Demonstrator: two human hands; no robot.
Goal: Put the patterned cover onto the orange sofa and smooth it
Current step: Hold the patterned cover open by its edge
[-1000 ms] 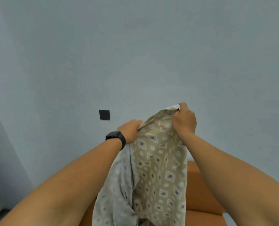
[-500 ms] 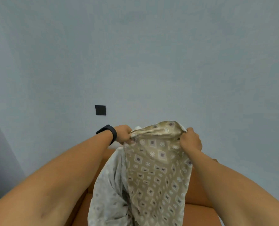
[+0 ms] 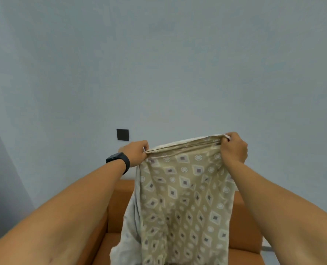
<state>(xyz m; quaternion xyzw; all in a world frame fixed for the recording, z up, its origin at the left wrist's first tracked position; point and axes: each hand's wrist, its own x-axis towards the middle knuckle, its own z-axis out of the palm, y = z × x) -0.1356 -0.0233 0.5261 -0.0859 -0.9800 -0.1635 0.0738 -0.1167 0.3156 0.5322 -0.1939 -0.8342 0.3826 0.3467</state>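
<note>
The patterned cover point(image 3: 185, 199), beige with diamond and circle motifs, hangs in the air in front of me, its top edge stretched between both hands. My left hand point(image 3: 135, 153), with a black watch on its wrist, grips the left end of that edge. My right hand point(image 3: 234, 148) grips the bunched right end. The cloth drops down over the orange sofa point(image 3: 118, 203), hiding the middle of its backrest and seat. A paler underside of the cover shows along the left fold.
A plain pale grey-blue wall point(image 3: 178, 64) rises right behind the sofa, with a small black square plate point(image 3: 122, 134) on it above the backrest. A darker wall surface point(image 3: 3, 178) runs along the left.
My hands have moved apart, spreading the cover's top edge from a bunched hump into a wide, taut line. More of the sofa's backrest and seat has come into view.
</note>
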